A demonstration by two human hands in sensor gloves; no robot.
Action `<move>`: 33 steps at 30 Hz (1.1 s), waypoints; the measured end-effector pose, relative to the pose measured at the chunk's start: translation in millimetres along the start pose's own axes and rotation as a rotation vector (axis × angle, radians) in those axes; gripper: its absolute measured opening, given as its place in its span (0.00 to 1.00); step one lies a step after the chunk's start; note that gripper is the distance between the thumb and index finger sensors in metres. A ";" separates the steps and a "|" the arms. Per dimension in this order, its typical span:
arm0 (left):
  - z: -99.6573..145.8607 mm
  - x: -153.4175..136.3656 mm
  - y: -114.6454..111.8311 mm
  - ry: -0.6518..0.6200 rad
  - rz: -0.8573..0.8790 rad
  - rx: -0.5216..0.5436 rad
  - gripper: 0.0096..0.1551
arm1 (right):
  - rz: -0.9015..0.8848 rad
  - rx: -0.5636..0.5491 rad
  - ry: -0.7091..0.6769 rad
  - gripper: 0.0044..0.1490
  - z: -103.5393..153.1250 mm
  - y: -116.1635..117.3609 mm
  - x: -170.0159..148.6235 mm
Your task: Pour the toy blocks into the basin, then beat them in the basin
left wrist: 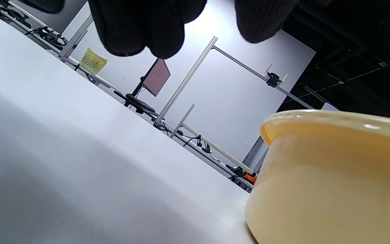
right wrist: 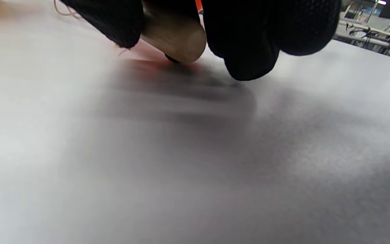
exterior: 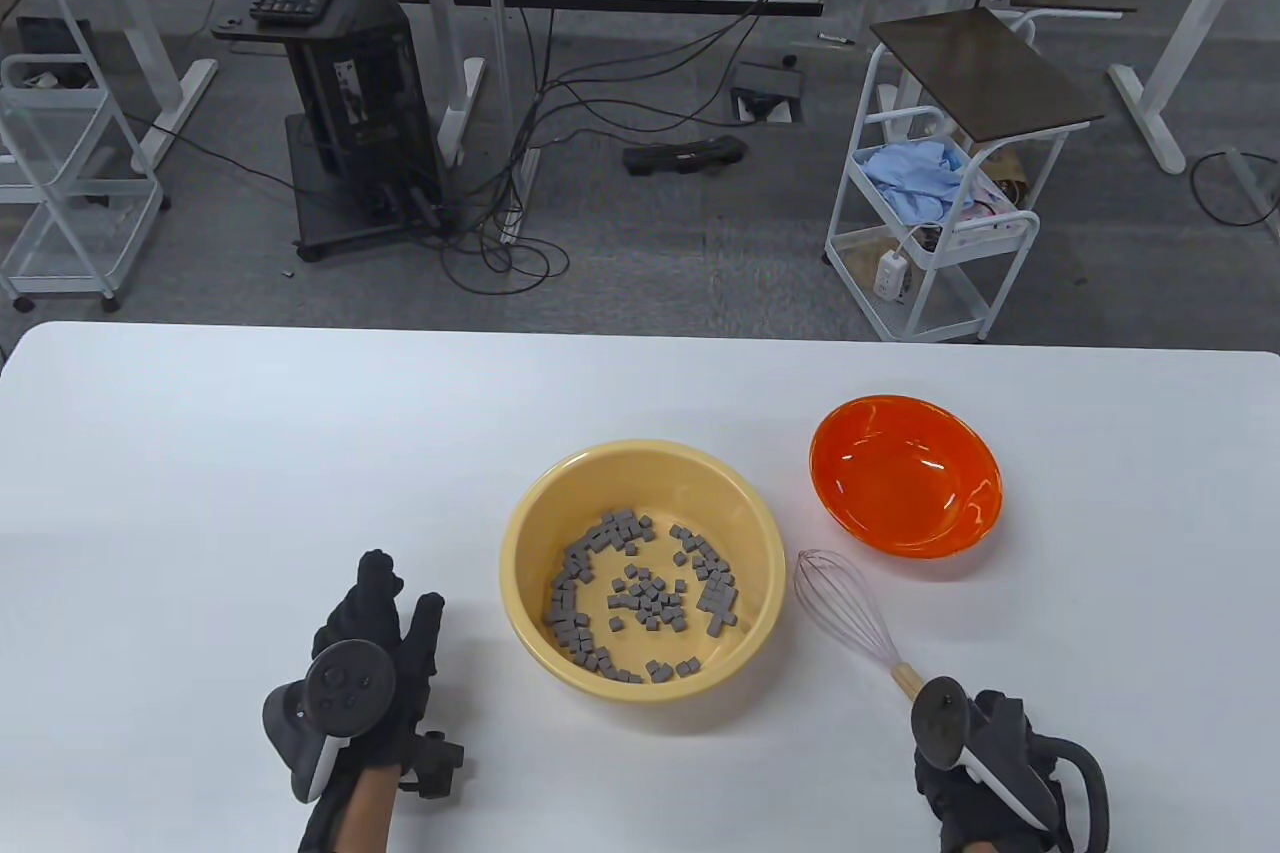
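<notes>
The yellow basin (exterior: 520, 533) stands mid-table with several small grey toy blocks (exterior: 645, 598) spread over its bottom. To its right lies a wire whisk (exterior: 845, 608), head pointing away, wooden handle toward me. My right hand (exterior: 945, 728) grips that handle; in the right wrist view the handle's end (right wrist: 176, 37) shows between my black-gloved fingers (right wrist: 249, 40), close above the table. My left hand (exterior: 400, 593) lies on the table left of the basin, fingers straight, holding nothing. The left wrist view shows its fingertips (left wrist: 147, 30) and the basin's outer wall (left wrist: 330, 176).
An orange bowl (exterior: 905, 473), with nothing in it, stands behind the whisk at the basin's right. The white table (exterior: 200, 493) runs wide to the left. Beyond its far edge stand a white cart (exterior: 930, 223) and desks.
</notes>
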State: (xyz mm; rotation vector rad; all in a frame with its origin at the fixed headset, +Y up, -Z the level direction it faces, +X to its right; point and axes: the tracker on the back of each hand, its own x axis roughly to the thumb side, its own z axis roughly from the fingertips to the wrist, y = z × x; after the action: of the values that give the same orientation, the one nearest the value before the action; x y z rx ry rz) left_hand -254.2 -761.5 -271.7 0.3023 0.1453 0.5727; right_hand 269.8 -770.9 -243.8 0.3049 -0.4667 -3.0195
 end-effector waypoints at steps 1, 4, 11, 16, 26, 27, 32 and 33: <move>0.0 0.0 0.0 0.000 -0.002 0.000 0.42 | -0.011 0.007 0.001 0.32 0.4 0.1 -0.8; -0.1 -0.1 0.1 0.001 -0.012 -0.004 0.42 | -0.044 0.025 0.001 0.34 1.1 -1.9 -4.4; -0.3 -2.2 1.4 -0.015 -0.091 -0.011 0.42 | -0.282 0.070 0.002 0.40 6.2 -15.1 -24.5; -0.6 -4.3 4.3 -0.015 -0.125 -0.006 0.41 | -0.427 -0.024 0.020 0.39 9.9 -38.2 -40.6; -1.3 -4.0 8.6 -0.025 -0.190 -0.017 0.41 | -0.643 -0.349 -0.024 0.39 14.9 -95.3 -59.1; -1.6 -4.2 9.1 -0.028 -0.201 -0.019 0.41 | -0.649 -0.383 -0.039 0.39 15.4 -100.3 -59.8; -3.0 -4.2 17.3 -0.067 -0.250 -0.021 0.42 | -0.654 -0.544 -0.113 0.39 16.8 -122.4 -58.1; -3.3 -4.4 19.2 -0.077 -0.254 -0.022 0.42 | -0.652 -0.561 -0.123 0.39 16.5 -123.7 -56.9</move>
State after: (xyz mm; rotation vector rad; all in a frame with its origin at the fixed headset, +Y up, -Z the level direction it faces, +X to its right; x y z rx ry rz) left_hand -268.4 -747.8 -268.5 0.2794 0.1007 0.3103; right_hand 317.2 -642.7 -255.8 0.2646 0.6019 -3.6084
